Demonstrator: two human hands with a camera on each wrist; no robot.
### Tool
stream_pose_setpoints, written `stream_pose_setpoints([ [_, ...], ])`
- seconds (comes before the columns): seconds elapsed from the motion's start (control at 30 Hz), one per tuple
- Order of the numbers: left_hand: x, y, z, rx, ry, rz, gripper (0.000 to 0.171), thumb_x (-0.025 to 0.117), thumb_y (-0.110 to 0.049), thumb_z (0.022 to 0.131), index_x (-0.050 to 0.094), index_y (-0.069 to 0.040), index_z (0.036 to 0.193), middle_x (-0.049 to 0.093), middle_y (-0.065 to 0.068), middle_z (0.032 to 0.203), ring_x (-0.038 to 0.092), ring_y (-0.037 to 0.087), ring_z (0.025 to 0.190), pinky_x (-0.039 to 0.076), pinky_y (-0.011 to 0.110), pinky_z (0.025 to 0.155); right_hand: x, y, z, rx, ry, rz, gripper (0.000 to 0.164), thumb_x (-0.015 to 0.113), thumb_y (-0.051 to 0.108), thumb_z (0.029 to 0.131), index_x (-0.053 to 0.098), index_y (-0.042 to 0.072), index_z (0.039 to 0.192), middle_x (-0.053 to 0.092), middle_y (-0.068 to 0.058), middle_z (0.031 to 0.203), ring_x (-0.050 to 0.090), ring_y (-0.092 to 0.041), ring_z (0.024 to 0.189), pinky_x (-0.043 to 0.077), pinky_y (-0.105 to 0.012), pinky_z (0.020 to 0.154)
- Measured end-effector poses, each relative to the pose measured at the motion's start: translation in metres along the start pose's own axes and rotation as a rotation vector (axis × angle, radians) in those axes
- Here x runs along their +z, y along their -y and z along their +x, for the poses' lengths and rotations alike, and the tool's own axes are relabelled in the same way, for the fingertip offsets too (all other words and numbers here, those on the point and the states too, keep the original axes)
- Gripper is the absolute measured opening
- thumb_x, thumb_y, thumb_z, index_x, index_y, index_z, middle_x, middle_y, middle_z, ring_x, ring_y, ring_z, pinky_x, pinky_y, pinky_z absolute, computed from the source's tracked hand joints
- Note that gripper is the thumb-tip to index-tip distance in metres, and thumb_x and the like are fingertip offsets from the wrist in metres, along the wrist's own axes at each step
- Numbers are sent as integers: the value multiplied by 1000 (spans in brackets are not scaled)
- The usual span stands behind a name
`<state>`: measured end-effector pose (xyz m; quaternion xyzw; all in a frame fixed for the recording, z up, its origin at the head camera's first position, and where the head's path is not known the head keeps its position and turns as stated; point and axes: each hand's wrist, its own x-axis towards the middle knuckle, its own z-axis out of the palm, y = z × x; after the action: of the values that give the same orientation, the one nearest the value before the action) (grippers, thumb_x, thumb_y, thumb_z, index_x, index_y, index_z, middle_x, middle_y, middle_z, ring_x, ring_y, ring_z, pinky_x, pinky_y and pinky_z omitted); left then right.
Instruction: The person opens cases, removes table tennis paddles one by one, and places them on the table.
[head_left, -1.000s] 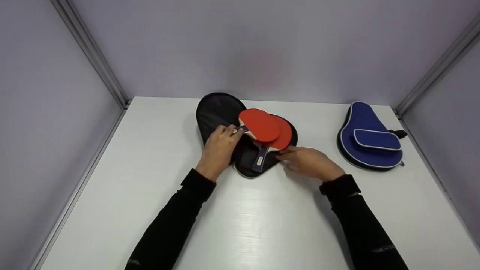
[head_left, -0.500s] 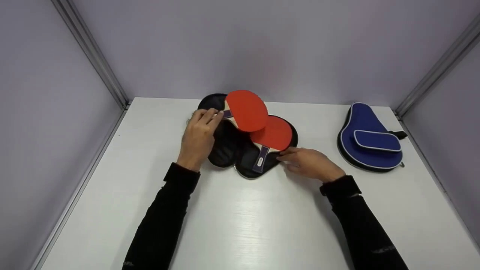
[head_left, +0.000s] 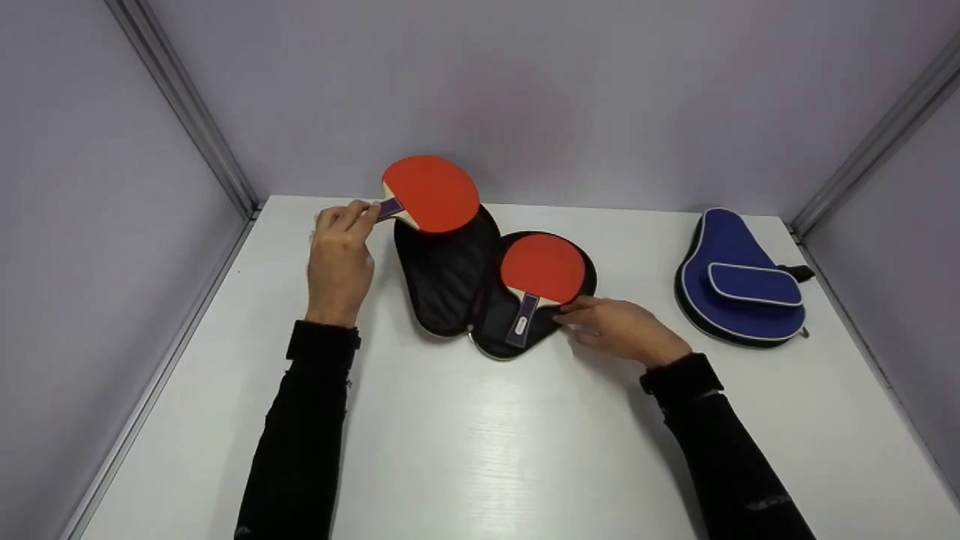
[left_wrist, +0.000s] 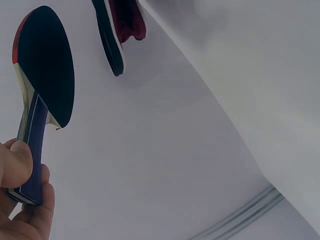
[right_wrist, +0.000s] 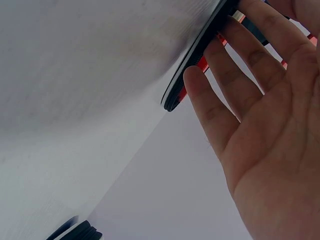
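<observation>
In the head view my left hand (head_left: pixel 340 255) holds a red-faced table tennis paddle (head_left: pixel 433 193) by its purple handle, raised above the left half of an opened black paddle case (head_left: pixel 442 289). The left wrist view shows the thumb and fingers round the handle and the paddle's black back face (left_wrist: pixel 47 60). A second red paddle (head_left: pixel 544 266) lies in the case's right half, its handle toward the near side. With nearly straight fingers (right_wrist: pixel 217 107), my right hand (head_left: pixel 611 326) touches the zipped right edge of the case; its thumb is mostly hidden.
A blue paddle case (head_left: pixel 731 277) with white piping and a front pocket lies at the right of the white table (head_left: pixel 480 450). Pale panels (head_left: pixel 510 90) with grey metal corner posts stand behind and at both sides of the table.
My left hand has lifted the upper paddle off the other one and carried it left and away from me. The lower paddle is now uncovered. My right hand has stayed at the case edge.
</observation>
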<state>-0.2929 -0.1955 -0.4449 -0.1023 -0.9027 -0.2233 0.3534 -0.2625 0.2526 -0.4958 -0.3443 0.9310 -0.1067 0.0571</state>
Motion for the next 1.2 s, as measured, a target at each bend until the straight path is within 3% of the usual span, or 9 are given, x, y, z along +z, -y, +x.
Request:
stream_pose_setpoints([
  [0.4,-7,39,0,-151,-52,-36,36,67,10,112,82,1,144,83,24,140,71,55,129,60,66,121,1,-1,0,-22,0,-43,40,73,12,112,81,10,151,76,-15,156,79,-38,138,68,-57,113],
  [0.8,-19,75,-5,-300,-43,41,39,66,15,109,79,6,146,81,30,141,72,60,129,61,67,120,-1,0,-1,-16,-1,-32,40,73,12,112,80,11,152,76,-16,156,80,-39,137,68,-59,112],
  [1.2,-30,102,-14,-373,-24,154,40,58,16,108,78,9,142,79,35,141,71,67,119,60,73,110,-3,2,-2,1,8,-18,41,72,14,113,79,12,154,76,-14,157,79,-38,139,67,-59,113],
])
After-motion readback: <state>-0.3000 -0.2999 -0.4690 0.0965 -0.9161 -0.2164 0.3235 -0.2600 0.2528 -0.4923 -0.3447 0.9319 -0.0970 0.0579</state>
